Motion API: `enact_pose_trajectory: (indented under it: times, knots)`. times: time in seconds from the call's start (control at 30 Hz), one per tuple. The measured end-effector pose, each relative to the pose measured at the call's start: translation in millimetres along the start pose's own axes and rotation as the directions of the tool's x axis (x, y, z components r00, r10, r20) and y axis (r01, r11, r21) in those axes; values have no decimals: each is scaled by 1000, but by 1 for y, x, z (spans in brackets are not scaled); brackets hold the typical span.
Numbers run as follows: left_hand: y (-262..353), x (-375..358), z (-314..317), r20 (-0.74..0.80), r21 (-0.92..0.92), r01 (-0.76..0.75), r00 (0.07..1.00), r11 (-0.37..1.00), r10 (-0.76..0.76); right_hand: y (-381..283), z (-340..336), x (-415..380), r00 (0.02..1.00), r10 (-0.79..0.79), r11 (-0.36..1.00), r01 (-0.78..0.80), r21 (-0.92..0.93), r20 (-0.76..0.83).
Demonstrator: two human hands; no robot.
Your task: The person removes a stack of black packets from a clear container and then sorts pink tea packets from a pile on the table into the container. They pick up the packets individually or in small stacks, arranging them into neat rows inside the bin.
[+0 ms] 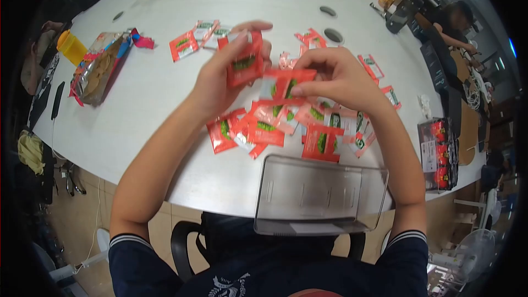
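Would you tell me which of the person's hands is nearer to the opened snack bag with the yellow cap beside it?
Left. The left hand is up just right of the snack bag; the right hand is farther right.

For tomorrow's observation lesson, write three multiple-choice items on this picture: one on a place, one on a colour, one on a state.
1. Where is the clear plastic box?
A. at the table's near edge
B. by the yellow bottle
C. on the floor

2. What main colour are the sachets?
A. blue
B. red
C. white

3. What is the left hand doing?
A. resting flat
B. holding a sachet
C. lifting the box

Answers: 1 A, it overhangs the white table near the person; 2 B, red with green marks; 3 B, its fingers grip a sachet.
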State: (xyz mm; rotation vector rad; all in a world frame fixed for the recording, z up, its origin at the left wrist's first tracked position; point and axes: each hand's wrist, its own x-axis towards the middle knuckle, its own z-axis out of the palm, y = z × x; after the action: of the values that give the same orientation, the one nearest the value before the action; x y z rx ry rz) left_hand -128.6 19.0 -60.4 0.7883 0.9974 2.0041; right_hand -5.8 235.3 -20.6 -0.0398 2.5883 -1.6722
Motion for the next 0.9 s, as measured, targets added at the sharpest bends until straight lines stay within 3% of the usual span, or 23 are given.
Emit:
enact_pose_trajectory:
  times: [0.03,0.07,0.1,0.13,0.17,0.2,0.23,0.3,0.33,0.4,0.47,0.53,0.63,0.7,0.77,0.83,0.9]
  knots:
    - [0,-2,7,-64,16,-23,998,1000,24,-3,-2,1,994,55,988,-40,149,-98]
    - [-4,-2,-2,51,92,-61,997,994,56,-2,7,6,977,40,967,15,256,-208]
    - [-11,0,-7,132,37,-116,985,993,110,0,16,7,949,42,929,77,361,-311]
    - [-11,0,-1,93,125,-126,989,984,115,0,21,7,965,87,907,27,421,-249]
    - [-12,-2,9,49,212,-127,992,969,119,-2,25,7,972,117,914,-25,405,-205]
    - [-9,-6,21,-27,161,-58,998,985,63,-3,30,6,975,154,917,-81,392,-160]
    - [-7,-6,20,-6,101,-11,1000,995,11,-5,34,5,974,199,914,-143,379,-112]
    - [-8,-8,15,38,-29,101,994,994,-100,-12,33,0,957,219,962,-180,204,-189]
    - [-3,-8,13,-11,-163,222,974,961,-227,-12,26,-1,962,193,977,-169,130,-195]
    - [1,-8,8,-13,-207,260,963,943,-268,-10,17,-1,960,183,983,-179,38,-213]
    - [3,-9,9,-82,-233,278,949,932,-303,-6,12,-2,971,68,997,-76,-23,-231]
    - [1,-2,-5,-143,-250,193,962,949,-233,-6,10,-3,965,-6,1000,3,-12,-262]
    - [5,6,-13,-209,-256,74,969,964,-130,1,2,-2,969,-155,924,73,-376,-193]
    - [11,8,-13,-239,-249,2,969,969,-64,6,10,0,937,-348,799,280,-532,-31]
    - [10,7,-16,-254,-95,43,965,995,-66,11,20,3,854,-496,615,473,-631,157]
    - [9,7,-25,-241,-36,109,964,993,-115,13,29,5,804,-524,573,577,-582,281]
    - [11,7,-25,-173,-121,125,974,985,-145,20,38,8,753,-567,521,642,-563,334]
